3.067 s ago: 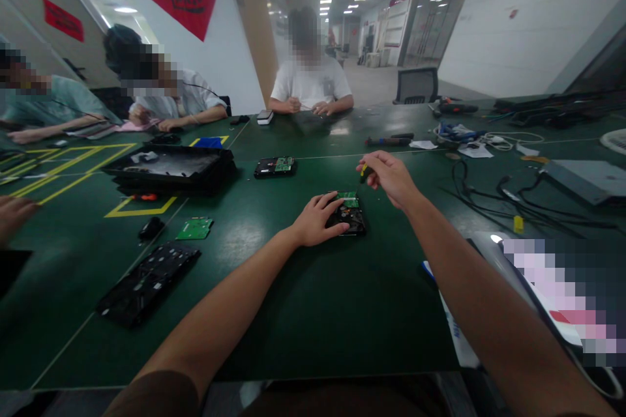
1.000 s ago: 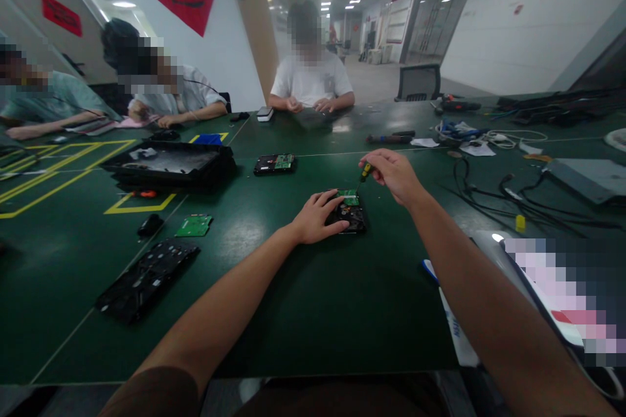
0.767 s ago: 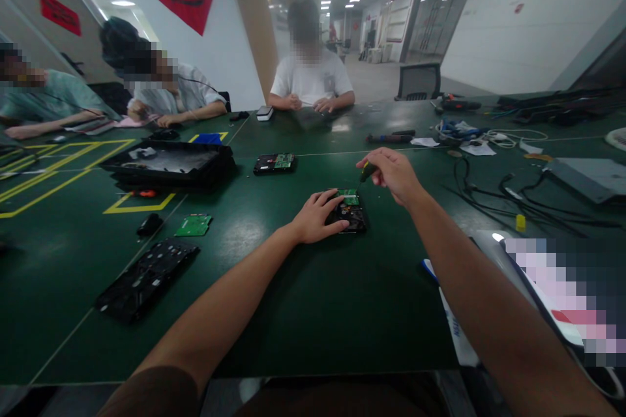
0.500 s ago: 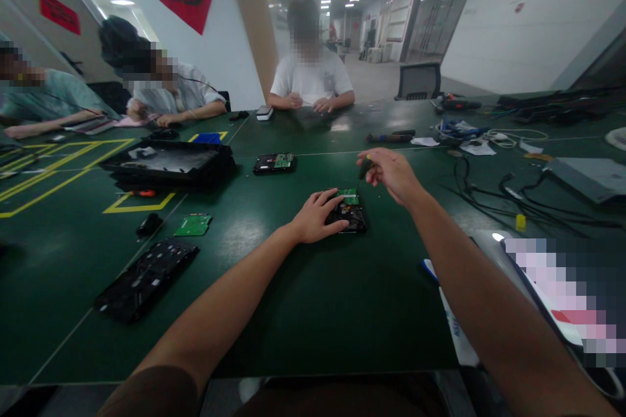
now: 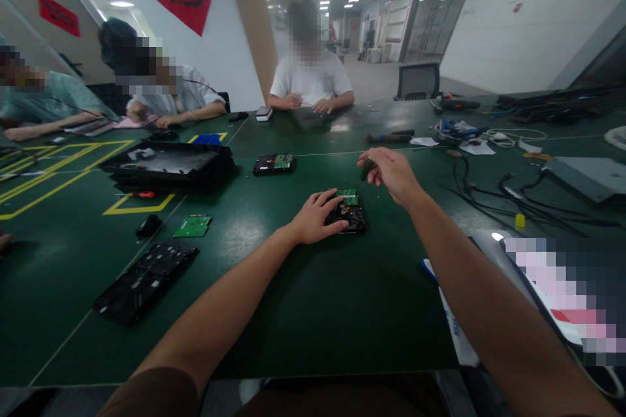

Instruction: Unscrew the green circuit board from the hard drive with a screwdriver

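My left hand (image 5: 315, 218) rests on a hard drive (image 5: 353, 215), its fingers spread over the drive's left part. The drive lies with a green circuit board (image 5: 349, 195) facing up at its far end. Just above and right of that end, my right hand (image 5: 388, 172) is closed around the dark handle of a screwdriver (image 5: 366, 169). The shaft is thin and hard to see; whether its tip touches the drive I cannot tell. Another hard drive (image 5: 274, 163) lies farther back. To the left are a loose green circuit board (image 5: 193, 226) and a flat black casing (image 5: 147, 280).
Black trays (image 5: 169, 166) are stacked at the left. Black cables (image 5: 513, 192) and a grey metal box (image 5: 589, 177) lie at the right. A dark tool (image 5: 390, 136) lies farther back. Across the table sits a person in white (image 5: 312, 81); two others sit at the left.
The screwdriver handle looks slightly turned in my right hand. My left hand and the hard drive have stayed in place. At the far left edge, another person's fingers have come into view.
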{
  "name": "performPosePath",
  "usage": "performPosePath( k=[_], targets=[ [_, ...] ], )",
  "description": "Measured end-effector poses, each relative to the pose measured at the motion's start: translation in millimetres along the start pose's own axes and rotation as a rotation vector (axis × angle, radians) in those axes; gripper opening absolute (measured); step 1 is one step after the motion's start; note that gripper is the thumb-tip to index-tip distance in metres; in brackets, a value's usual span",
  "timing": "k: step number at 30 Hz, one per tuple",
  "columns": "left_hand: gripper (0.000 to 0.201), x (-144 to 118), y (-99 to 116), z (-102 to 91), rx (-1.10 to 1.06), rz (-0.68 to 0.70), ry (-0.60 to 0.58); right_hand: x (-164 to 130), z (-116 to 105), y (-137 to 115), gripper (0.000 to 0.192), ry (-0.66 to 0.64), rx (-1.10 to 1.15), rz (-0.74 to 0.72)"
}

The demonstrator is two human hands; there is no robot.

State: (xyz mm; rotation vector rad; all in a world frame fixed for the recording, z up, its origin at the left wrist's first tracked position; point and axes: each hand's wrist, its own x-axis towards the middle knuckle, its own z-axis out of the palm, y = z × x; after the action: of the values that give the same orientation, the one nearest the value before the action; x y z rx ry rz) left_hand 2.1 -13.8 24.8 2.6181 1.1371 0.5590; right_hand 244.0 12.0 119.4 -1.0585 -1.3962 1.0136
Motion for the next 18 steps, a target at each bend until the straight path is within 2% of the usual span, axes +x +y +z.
performPosePath(
  k=[5, 8, 12, 18],
  targets=[
    [0.082, 0.4, -0.9, 0.7, 0.009, 0.006, -0.001, 0.7, 0.4, 1.7, 0.024, -0.020, 0.022, -0.014],
    [0.082, 0.6, -2.2, 2.0, 0.011, 0.002, -0.001, 1.9, -1.1, 3.4, 0.018, 0.053, -0.063, -0.051],
    [0.083, 1.2, -3.7, 3.5, 0.016, 0.003, -0.004, 0.9, -0.5, 2.7, 0.017, 0.132, -0.065, -0.021],
    [0.082, 0.9, -2.7, 2.9, 0.015, 0.012, 0.005, -0.1, 1.5, 1.2, 0.016, 0.050, 0.017, -0.023]
  ],
)
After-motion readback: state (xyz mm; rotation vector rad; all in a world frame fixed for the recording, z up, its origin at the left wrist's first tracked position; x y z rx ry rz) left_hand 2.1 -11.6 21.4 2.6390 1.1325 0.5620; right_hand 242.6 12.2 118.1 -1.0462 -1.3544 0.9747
